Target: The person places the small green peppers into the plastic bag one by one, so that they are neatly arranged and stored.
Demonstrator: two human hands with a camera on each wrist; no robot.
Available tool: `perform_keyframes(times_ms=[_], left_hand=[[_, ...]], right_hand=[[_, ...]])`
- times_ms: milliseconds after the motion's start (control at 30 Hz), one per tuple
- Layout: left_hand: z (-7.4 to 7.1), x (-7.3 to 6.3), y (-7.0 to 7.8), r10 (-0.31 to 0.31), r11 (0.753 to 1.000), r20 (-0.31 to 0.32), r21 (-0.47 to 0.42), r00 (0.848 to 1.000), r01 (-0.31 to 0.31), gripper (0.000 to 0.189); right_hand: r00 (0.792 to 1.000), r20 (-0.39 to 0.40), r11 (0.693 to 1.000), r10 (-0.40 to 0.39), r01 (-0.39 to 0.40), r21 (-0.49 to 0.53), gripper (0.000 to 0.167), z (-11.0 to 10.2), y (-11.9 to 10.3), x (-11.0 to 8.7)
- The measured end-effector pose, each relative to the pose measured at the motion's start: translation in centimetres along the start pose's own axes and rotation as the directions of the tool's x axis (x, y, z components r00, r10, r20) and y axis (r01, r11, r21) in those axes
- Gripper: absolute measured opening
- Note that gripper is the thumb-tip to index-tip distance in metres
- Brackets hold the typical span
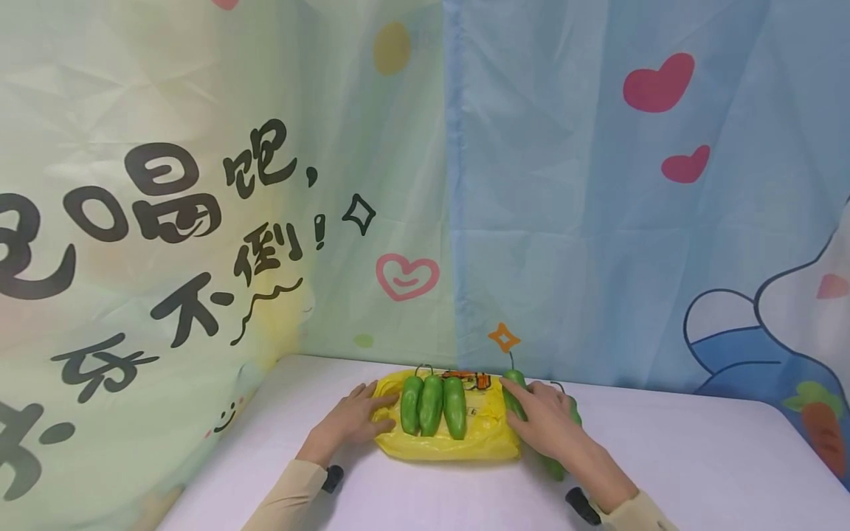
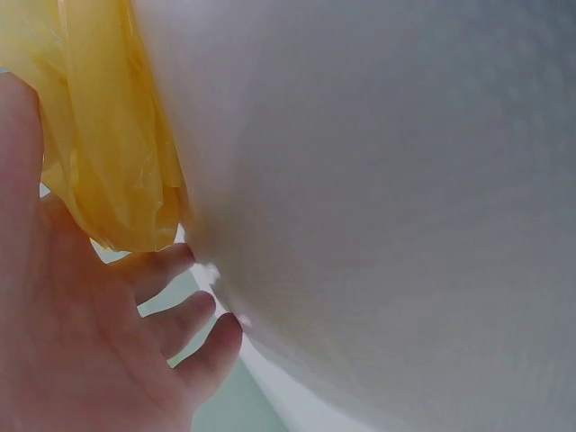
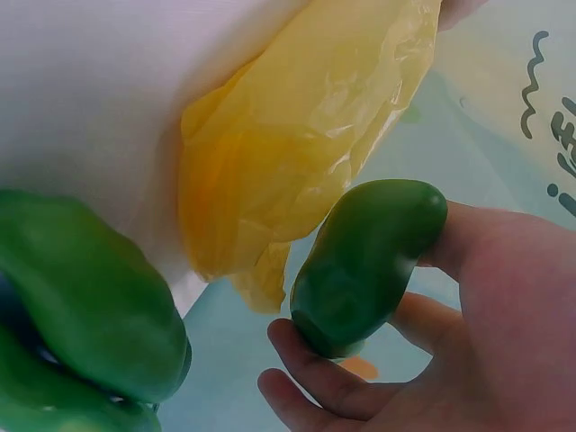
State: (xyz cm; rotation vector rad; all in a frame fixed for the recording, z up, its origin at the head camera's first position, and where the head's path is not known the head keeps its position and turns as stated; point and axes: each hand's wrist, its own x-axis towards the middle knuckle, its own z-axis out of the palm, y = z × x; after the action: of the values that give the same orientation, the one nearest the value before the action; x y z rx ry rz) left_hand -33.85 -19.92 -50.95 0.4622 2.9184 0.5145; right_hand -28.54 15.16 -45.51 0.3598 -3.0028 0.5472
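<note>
A yellow plastic bag [image 1: 458, 450] lies flat on the table with three green peppers [image 1: 432, 405] side by side on top. At its left edge is my left hand [image 1: 355, 414], fingers spread and touching the plastic; the left wrist view shows the bag [image 2: 117, 135] between thumb and fingers. My right hand [image 1: 547, 419] holds another green pepper [image 3: 369, 261] between thumb and fingers at the bag's right edge. Beyond that hand, more green peppers [image 3: 90, 297] lie on the table, partly hidden by the hand in the head view.
The white table [image 1: 690, 457] extends to both sides and toward the front. Printed cloth backdrops [image 1: 551, 258] stand behind and to the left of it. A small black device [image 1: 583, 506] sits at the right wrist, and another [image 1: 333, 478] at the left.
</note>
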Motion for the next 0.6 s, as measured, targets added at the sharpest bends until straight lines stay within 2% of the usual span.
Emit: perform_keyframes(times_ms=[600], left_hand=[[0.0, 0.2, -0.1, -0.001, 1.0, 0.006, -0.002, 1.0, 0.001, 0.056]], right_hand=[[1.0, -0.001, 0.998, -0.023, 0.024, 0.055, 0.057, 0.4, -1.8, 0.9]])
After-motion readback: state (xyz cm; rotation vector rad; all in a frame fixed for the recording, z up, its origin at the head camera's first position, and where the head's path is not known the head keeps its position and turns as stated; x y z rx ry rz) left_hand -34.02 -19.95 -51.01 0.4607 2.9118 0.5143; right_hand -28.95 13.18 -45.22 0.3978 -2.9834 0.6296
